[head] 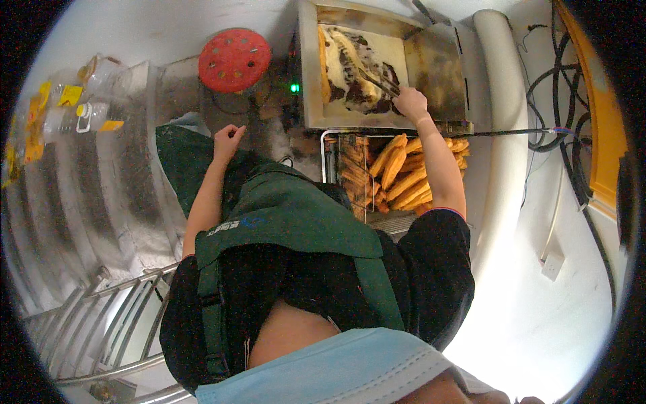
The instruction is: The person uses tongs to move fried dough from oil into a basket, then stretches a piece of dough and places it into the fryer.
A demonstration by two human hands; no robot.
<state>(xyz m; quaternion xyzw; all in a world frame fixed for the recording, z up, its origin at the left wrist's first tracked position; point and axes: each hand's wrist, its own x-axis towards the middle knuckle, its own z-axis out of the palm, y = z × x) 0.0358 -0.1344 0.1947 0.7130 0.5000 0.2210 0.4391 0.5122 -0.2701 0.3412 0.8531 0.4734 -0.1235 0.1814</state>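
Observation:
My right hand (411,103) grips a pair of metal tongs (378,82), whose tips reach into a deep fryer (436,76) of dark, foaming oil. A pale dough stick (345,44) floats there near the tong tips, and a browner fried dough stick (324,63) lies along the fryer's left wall. Below my right forearm, a wire basket (356,177) holds several golden fried dough sticks (396,164). My left hand (228,142) hangs over the green apron (303,207), its fingers loosely curled around nothing visible.
A round red stool (234,60) stands left of the fryer, by a small green light (294,88). Clear plastic bottles (93,116) sit at far left, above a metal rack (116,323). A thick white pipe (504,101) and black cables (560,101) run along the right.

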